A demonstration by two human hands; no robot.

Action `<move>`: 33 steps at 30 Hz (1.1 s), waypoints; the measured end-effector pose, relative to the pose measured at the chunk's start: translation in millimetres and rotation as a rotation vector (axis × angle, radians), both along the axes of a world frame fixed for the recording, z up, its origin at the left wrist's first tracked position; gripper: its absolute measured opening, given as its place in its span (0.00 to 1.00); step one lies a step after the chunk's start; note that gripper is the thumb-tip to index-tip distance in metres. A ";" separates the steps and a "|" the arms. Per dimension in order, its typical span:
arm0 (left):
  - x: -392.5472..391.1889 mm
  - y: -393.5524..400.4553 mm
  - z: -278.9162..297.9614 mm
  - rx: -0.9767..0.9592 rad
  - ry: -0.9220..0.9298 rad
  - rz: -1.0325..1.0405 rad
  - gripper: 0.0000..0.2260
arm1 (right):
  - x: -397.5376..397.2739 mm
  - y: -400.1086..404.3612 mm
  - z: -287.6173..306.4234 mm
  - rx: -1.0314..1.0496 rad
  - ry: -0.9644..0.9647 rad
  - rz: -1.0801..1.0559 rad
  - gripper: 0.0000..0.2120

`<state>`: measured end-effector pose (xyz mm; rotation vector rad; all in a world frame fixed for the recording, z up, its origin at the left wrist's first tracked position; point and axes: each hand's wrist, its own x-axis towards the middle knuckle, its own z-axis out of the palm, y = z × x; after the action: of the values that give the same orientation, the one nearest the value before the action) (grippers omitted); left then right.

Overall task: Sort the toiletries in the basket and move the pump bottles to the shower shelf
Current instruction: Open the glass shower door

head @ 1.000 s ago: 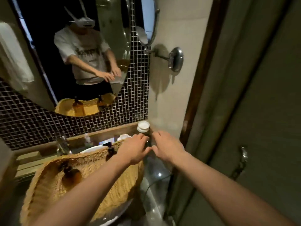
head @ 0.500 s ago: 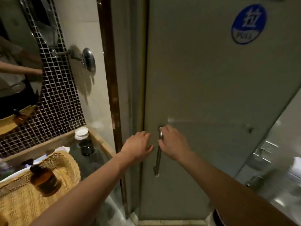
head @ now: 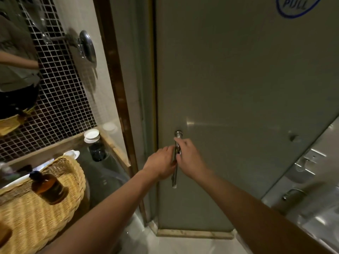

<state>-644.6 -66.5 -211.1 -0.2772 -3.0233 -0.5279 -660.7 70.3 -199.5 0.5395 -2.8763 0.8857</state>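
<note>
Amber glass pump bottle (head: 48, 187) with a dark pump head, lying tilted inside the pale woven wicker basket (head: 36, 217) at lower left, near the basket's far rim; a second brownish object at the basket's near left edge is cut off and cannot be identified. Well apart from the bottle, both hands meet at the vertical chrome bar handle (head: 175, 160) of the frosted glass shower door (head: 229, 88): the right hand (head: 190, 159) has its fingers curled around the upper part of the bar, and the left hand (head: 161, 165) is curled against the bar just below, its fingers closing on it from the left. Beside the basket on the dark counter stands a dark jar with a white lid (head: 94, 145). A blue round sticker reading PULL (head: 295, 5) sits at the door's top edge.
</note>
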 end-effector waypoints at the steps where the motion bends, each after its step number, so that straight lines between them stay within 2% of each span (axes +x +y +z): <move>1: -2.0 -0.1 -0.6 0.006 -0.007 -0.010 0.24 | -2.3 -2.2 -2.3 -0.009 -0.007 -0.008 0.27; 13: -14.0 -2.9 -0.1 0.085 -0.044 -0.098 0.15 | -7.2 -26.7 -17.0 -0.181 0.069 -0.203 0.20; 17: -14.0 -8.5 1.9 0.009 -0.038 -0.125 0.16 | -4.9 -33.9 -15.4 -0.186 0.066 -0.255 0.20; 20: -10.2 -15.9 -0.7 -0.109 0.057 -0.161 0.22 | 4.6 -37.0 -17.2 -0.190 0.089 -0.280 0.19; 22: -1.6 -20.4 -8.6 -0.124 0.101 -0.175 0.21 | 16.2 -35.2 -20.8 -0.174 0.096 -0.281 0.20; 26: 24.4 -28.6 -27.0 -0.162 0.036 -0.087 0.19 | 45.2 -24.7 -26.3 -0.140 0.108 -0.263 0.21; 30: 57.6 -32.9 -29.5 -0.185 0.032 0.032 0.13 | 80.0 -8.5 -29.3 -0.127 0.115 -0.252 0.20; 33: 85.5 -30.9 -23.2 -0.200 0.052 0.106 0.14 | 110.0 5.8 -28.4 -0.126 0.122 -0.240 0.21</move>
<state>-559.1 -97.3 -234.4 -0.1368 -3.0210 -0.2075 -550.8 76.1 -227.9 0.2216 -2.6805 0.9496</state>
